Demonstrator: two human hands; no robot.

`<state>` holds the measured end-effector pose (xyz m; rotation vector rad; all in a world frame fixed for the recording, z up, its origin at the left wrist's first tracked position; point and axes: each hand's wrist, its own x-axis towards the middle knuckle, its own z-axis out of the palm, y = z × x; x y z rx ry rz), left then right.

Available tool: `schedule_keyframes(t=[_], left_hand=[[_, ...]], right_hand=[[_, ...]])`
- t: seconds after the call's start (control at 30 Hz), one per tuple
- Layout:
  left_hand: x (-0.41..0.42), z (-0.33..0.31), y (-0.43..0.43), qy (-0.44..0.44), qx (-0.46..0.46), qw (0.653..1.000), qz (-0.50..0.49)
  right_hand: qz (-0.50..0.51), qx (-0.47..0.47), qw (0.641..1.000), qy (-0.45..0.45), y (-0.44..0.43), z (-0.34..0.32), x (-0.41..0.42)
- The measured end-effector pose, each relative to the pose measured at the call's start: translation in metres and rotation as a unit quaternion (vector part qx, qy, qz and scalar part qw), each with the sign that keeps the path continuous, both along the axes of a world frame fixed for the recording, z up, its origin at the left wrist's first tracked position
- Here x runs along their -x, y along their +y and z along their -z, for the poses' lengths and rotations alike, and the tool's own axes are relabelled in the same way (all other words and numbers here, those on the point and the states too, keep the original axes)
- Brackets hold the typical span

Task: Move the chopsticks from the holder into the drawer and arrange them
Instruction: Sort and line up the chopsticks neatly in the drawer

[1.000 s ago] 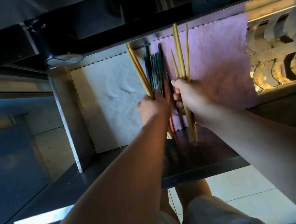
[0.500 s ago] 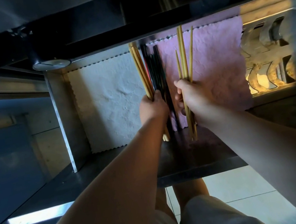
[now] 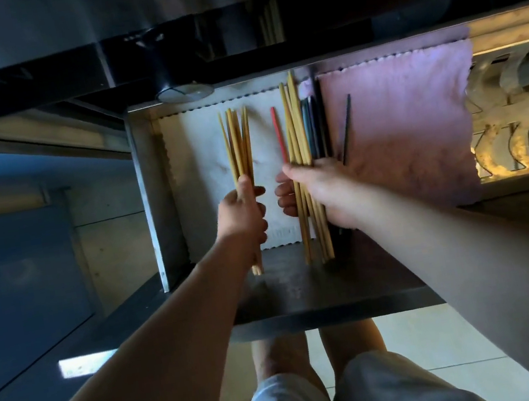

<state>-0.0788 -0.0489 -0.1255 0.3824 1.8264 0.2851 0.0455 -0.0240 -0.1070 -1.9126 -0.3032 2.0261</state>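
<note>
Closest to where I stand are the person's knees in pale shorts (image 3: 322, 399) over a tiled floor, and both bare forearms reach forward over the front of the open metal drawer (image 3: 152, 200). The left hand (image 3: 240, 211) is clenched round a pale bundle (image 3: 237, 145) of wooden chopsticks, thumb laid along them. Their near ends poke out below the wrist, and their far ends fan slightly over the white cloth (image 3: 194, 162) that lines the left part of the drawer. Just beside it, not touching, the right hand (image 3: 320, 191) grasps a longer wooden bundle (image 3: 294, 126), fingers curled under and thumb on top, knuckles turned to the right. A red chopstick (image 3: 278, 135) rises from beside that thumb; I cannot tell whether the hand holds it. Dark chopsticks (image 3: 314, 130) lie touching the right side of the wooden ones, running under the hand. Farther right, a stray dark chopstick (image 3: 347, 128) lies tilted on the pink cloth (image 3: 411, 128).
</note>
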Motion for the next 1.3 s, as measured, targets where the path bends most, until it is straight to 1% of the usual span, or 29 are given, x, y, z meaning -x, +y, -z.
schedule_keyframes(t=[0.1, 0.2, 0.27, 0.33, 0.37, 0.43, 0.5, 0.6, 0.77, 0.87, 0.93, 1.03, 1.1, 1.17, 1.23, 1.3], left_hand=[[0.029, -0.007, -0.002, -0.005, 0.010, 1.000, -0.027], [0.051, -0.011, -0.003, -0.011, 0.013, 0.998, -0.068], [0.064, -0.011, -0.002, -0.015, 0.014, 0.997, -0.078], [0.073, -0.005, 0.000, -0.010, 0.008, 0.998, -0.067], [0.077, -0.001, 0.000, 0.004, 0.001, 0.999, -0.049], [0.083, 0.006, 0.001, 0.062, -0.016, 0.998, 0.005], [0.088, 0.011, 0.002, 0.114, -0.017, 0.992, 0.050], [0.091, 0.012, 0.005, 0.145, 0.002, 0.985, 0.093], [0.087, 0.007, 0.008, 0.162, 0.011, 0.978, 0.132], [0.084, 0.005, 0.005, 0.170, 0.004, 0.969, 0.179], [0.083, 0.006, 0.003, 0.176, 0.005, 0.955, 0.240], [0.083, 0.010, 0.001, 0.160, 0.030, 0.912, 0.376], [0.085, 0.015, 0.002, 0.142, 0.057, 0.893, 0.423], [0.087, 0.018, 0.003, 0.141, 0.064, 0.881, 0.446], [0.088, 0.019, 0.003, 0.142, 0.052, 0.876, 0.457], [0.089, 0.019, 0.004, 0.133, 0.050, 0.879, 0.456]], right_hand=[[-0.056, -0.010, 0.998, -0.017, 0.001, -0.001, 0.020], [-0.088, -0.005, 0.996, -0.021, 0.001, 0.003, 0.042], [-0.112, -0.007, 0.993, -0.034, -0.001, 0.007, 0.055], [-0.127, -0.007, 0.991, -0.051, 0.000, 0.012, 0.069], [-0.133, -0.003, 0.989, -0.061, 0.001, 0.017, 0.075], [-0.138, 0.010, 0.987, -0.085, 0.003, 0.027, 0.089], [-0.133, 0.022, 0.988, -0.076, 0.006, 0.034, 0.101], [-0.158, 0.018, 0.983, -0.093, 0.011, 0.040, 0.118], [-0.210, -0.004, 0.966, -0.152, 0.013, 0.045, 0.129], [-0.207, -0.011, 0.959, -0.192, 0.009, 0.047, 0.123], [-0.208, -0.025, 0.951, -0.227, 0.006, 0.047, 0.118], [-0.203, -0.043, 0.945, -0.253, 0.003, 0.048, 0.114], [-0.193, -0.050, 0.944, -0.263, 0.005, 0.049, 0.115], [-0.191, -0.057, 0.943, -0.268, 0.006, 0.049, 0.119], [-0.188, -0.055, 0.949, -0.245, 0.007, 0.050, 0.122], [-0.181, -0.052, 0.956, -0.223, 0.007, 0.050, 0.123]])
